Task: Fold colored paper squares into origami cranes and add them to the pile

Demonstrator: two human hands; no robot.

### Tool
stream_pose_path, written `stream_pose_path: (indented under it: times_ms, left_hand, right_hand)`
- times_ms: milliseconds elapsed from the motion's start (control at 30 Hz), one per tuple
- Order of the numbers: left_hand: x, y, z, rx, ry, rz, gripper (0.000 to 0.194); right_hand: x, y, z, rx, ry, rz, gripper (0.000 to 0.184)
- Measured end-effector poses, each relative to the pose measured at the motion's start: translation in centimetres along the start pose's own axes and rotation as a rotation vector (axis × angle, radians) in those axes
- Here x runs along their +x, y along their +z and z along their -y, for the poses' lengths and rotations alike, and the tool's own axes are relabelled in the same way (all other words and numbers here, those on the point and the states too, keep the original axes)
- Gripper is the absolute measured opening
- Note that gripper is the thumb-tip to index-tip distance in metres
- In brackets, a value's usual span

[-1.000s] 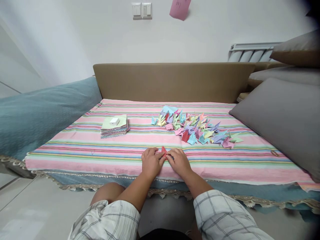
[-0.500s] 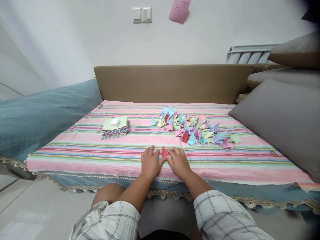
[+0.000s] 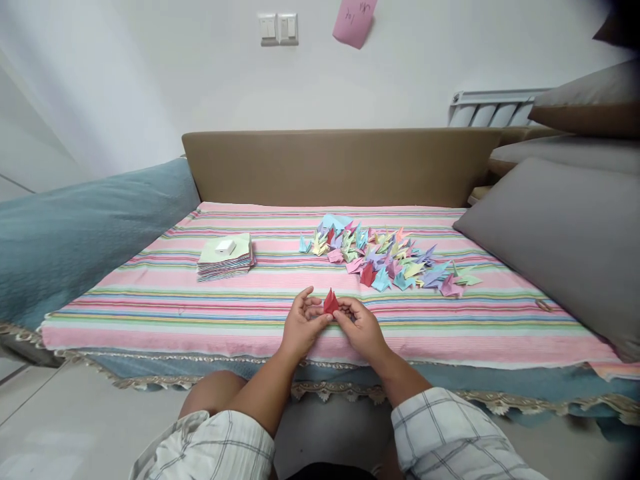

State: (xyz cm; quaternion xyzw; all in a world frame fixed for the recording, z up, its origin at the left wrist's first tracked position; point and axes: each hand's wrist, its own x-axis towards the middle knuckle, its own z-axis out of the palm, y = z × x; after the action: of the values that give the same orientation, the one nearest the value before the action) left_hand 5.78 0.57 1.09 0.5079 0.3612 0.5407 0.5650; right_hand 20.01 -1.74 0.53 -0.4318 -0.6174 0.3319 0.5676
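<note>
A small folded red paper, pointed at the top, is between my two hands near the front of the striped cloth. My left hand pinches its lower left edge with thumb and fingers, the index finger raised apart. From the other side, my right hand grips its lower right edge, thumb in front and fingers curled behind. Just beyond lies a heap of folded paper cranes in many colours. To the left rests a stack of square paper sheets with a small white box on top.
The striped cloth covers a sofa seat with a brown backrest. A grey cushion leans at the right, and a blue-covered armrest stands at the left. A small brownish ring lies near the cushion.
Both hands have turned from lying palm down over the red paper to holding it, and it now appears lifted from the cloth. The view has shifted slightly.
</note>
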Motion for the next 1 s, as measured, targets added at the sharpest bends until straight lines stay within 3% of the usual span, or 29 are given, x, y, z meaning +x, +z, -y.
stream_pose_path:
  times_ms: [67,167,300,400,567,733,1000]
  left_hand:
    - [-0.1,0.3,-0.3,-0.155,-0.097,0.025,0.081]
    - [-0.3,0.6,-0.8,-0.272,-0.204,0.101,0.072]
    - [-0.6,1.0,-1.2,-0.323,-0.197,0.048,0.051]
    - [-0.9,1.2,-1.5,-0.334,-0.223,0.047,0.043]
    - [-1.3,1.1,-1.8,-0.403,-0.344,0.078,0.034]
    - [-1.3,0.9,-2.1,-0.528,-0.324,0.195,0.031]
    - [-1.7,0.6,-2.0,-0.540,-0.336,0.240,0.031]
  right_hand:
    - [-0.1,-0.2,0.6,-0.031,-0.029,0.002,0.021]
    - [-0.3,-0.3,1.0,-0.024,-0.041,-0.014,0.023]
    - [-0.3,0.3,0.8,0.167,0.087,-0.127,0.031]
    - [-0.4,0.5,0.9,0.275,0.196,-0.058,0.023]
    - [-0.7,0.3,2.4,0.321,0.173,-0.066,0.020]
    - [-1.2,0.3,3.1,0.467,0.209,-0.029,0.023]
    - [-1.5,-0.2,3.0,0.663,0.307,0.081,0.025]
